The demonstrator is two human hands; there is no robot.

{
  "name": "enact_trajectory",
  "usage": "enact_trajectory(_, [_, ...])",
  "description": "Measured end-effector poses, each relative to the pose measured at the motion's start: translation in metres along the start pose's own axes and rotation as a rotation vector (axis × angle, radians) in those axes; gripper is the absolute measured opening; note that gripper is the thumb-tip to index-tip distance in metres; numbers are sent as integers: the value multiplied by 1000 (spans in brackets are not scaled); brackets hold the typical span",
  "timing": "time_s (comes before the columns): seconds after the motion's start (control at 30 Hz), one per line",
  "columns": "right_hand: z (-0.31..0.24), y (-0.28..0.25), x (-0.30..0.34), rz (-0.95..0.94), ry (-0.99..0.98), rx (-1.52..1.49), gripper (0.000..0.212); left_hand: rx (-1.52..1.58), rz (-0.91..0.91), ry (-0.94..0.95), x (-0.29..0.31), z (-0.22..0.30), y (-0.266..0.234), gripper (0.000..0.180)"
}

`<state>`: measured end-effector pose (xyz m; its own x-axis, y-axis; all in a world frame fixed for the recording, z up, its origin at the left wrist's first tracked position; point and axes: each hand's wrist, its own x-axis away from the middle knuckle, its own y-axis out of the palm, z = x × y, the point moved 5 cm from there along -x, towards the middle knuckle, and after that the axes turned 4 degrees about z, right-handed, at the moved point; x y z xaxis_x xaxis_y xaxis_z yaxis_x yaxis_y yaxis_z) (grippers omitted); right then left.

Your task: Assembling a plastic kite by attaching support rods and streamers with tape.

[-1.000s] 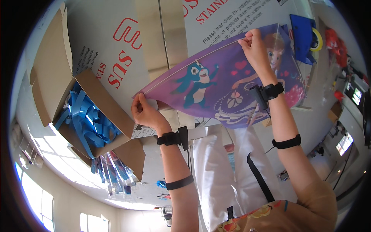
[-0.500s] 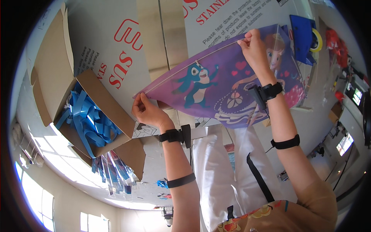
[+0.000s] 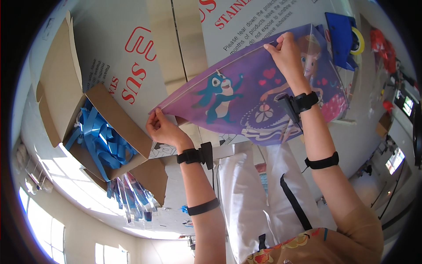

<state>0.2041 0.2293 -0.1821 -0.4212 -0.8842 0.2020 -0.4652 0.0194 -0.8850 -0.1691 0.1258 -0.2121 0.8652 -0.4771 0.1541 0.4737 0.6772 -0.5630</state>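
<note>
A purple kite [image 3: 176,99] of thin film, printed with a blue cartoon rabbit, a girl and pink hearts, lies across the table in front of me. Along its far edge runs a thin pale rod [image 3: 198,81]. My left hand [image 3: 166,130] is closed in a pinch on the kite's pointed left corner. Farther right, the fingertips of my right hand [image 3: 286,55] pinch the far edge at the rod, with the wrist above the printed film. Between my hands the edge is stretched nearly straight.
An open cardboard box [image 3: 118,121] of blue ribbons [image 3: 103,138] stands at the left, with clear-wrapped strips [image 3: 132,198] hanging by its near side. At the far right are a blue tape dispenser [image 3: 339,42] and yellow tape roll [image 3: 358,41]. Printed grey film covers the table [image 3: 110,35].
My left hand and the kite's left corner have shifted slightly left, and the right hand slightly so too. The view has shifted a little. Both pinches stay.
</note>
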Motion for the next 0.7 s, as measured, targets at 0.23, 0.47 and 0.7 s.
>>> enact_trajectory(0.23, [6, 1, 3, 49, -37, -47, 28, -12, 6, 26, 3, 1, 1, 12])
enact_trajectory(0.47, [-67, 28, 66, -263, -20, -841, 13, -26, -22, 193, 24, 36, -10, 14])
enact_trajectory(0.7, [-90, 72, 90, -376, 236, -1367, 19, 566, -629, -304, 83, 67, 68, 20])
